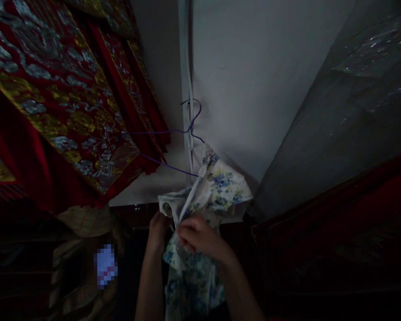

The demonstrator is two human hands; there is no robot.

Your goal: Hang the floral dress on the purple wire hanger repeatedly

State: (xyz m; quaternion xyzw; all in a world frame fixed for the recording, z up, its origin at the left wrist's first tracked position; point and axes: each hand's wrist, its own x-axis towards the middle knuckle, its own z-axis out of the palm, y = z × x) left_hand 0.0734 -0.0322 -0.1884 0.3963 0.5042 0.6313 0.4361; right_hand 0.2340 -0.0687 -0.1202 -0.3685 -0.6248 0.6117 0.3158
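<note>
A white garment with blue flowers (225, 185) hangs by one shoulder from the right arm of a purple wire hanger (167, 131). The hanger's left arm is bare, and its hook catches on a pale strip against the wall. My right hand (200, 236) pinches the garment's edge at the front opening. My left hand (157, 227) is at the garment's left side, its fingers mostly hidden behind the cloth, so its hold cannot be made out. Below both hands the lower part of the garment drops down in folds.
A red embroidered cloth with gold and silver patterns (76, 102) hangs at upper left, overlapping the hanger's left end. Clear plastic sheeting (347, 102) covers the right side. A pale wall (247, 67) stands behind the hanger. A small blurred bright patch (106, 265) shows at lower left.
</note>
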